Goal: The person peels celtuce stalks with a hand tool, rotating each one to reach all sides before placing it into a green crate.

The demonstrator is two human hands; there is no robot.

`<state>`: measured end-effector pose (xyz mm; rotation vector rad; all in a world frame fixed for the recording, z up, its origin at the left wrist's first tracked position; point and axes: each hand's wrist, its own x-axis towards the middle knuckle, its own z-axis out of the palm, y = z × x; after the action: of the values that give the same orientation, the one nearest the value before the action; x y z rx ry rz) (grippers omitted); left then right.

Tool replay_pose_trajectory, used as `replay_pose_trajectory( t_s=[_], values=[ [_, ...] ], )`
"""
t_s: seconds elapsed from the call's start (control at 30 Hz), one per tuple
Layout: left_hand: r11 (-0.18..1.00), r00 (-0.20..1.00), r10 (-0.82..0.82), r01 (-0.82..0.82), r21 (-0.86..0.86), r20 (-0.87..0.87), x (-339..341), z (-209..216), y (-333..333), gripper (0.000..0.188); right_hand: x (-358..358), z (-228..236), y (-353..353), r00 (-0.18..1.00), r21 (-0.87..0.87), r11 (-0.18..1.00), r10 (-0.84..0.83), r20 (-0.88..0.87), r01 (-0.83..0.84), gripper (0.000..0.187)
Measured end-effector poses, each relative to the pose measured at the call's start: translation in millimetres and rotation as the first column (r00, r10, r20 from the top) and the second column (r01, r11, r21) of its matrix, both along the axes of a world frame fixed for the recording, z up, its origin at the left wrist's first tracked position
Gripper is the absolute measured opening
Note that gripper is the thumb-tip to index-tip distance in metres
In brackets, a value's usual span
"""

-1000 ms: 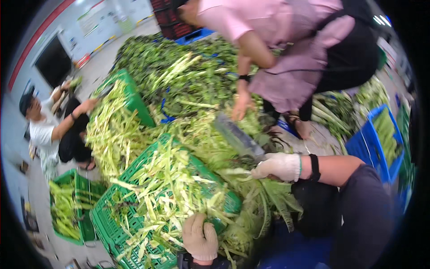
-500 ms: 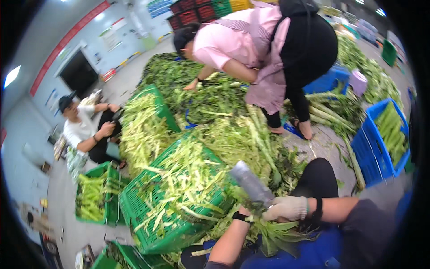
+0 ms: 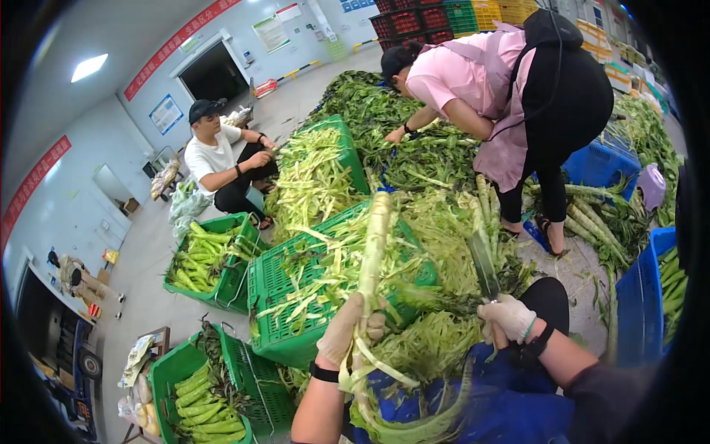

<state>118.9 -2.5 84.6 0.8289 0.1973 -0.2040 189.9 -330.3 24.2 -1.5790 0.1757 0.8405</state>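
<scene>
My left hand (image 3: 346, 329), in a pale work glove, is closed around a celtuce stem (image 3: 375, 251). The pale green stem stands nearly upright, and long peel strips hang from its lower end over my lap. My right hand (image 3: 509, 318), also gloved, grips a knife by its handle, with the broad blade (image 3: 484, 266) pointing up and slightly left. The blade is apart from the stem. Between and beyond my hands lies a heap of celtuce peelings and leaves (image 3: 436, 337). Just ahead is a green crate (image 3: 275, 285) with peel strips strewn over it.
Green crates of peeled stems stand left (image 3: 244, 277) and lower left (image 3: 255, 385). One person (image 3: 214, 159) squats at far left; another (image 3: 473, 81) bends over the leaf pile (image 3: 355, 103). A blue crate (image 3: 640, 296) is at right, near unpeeled stems (image 3: 592, 222).
The view has shifted, so the scene sits farther right. My left hand has come up into sight with the celtuce stem raised. The knife has moved right and turned more upright, away from the stem.
</scene>
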Motion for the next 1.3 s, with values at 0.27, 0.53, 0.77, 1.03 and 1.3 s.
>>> replay_pose_trajectory(
  t_s=[0.27,0.53,0.77,1.03,1.3],
  values=[
    [0.961,0.933,0.229,-0.172,0.216,-0.276,7,-90,64,0.029,38,4,58,0.822,-0.540,0.830,0.403,0.403,-0.142,0.034],
    [0.973,0.962,-0.180,0.144,-0.180,-0.206,-44,-80,46,0.044,42,12,98,0.553,-0.769,0.616,0.707,0.442,-0.172,0.028],
    [0.989,0.903,-0.139,0.107,-0.099,-0.407,-77,-75,6,0.020,35,29,152,0.052,-0.858,0.290,0.954,0.296,-0.424,0.020],
    [0.973,0.907,-0.133,0.043,-0.226,-0.400,-73,-63,-4,0.018,158,0,120,0.507,-0.872,0.489,0.752,0.421,-0.002,0.027],
    [0.831,0.922,-0.275,0.084,-0.550,-0.274,-95,-121,8,0.033,83,10,137,0.234,-0.922,0.366,0.914,0.331,-0.125,0.017]
  ],
)
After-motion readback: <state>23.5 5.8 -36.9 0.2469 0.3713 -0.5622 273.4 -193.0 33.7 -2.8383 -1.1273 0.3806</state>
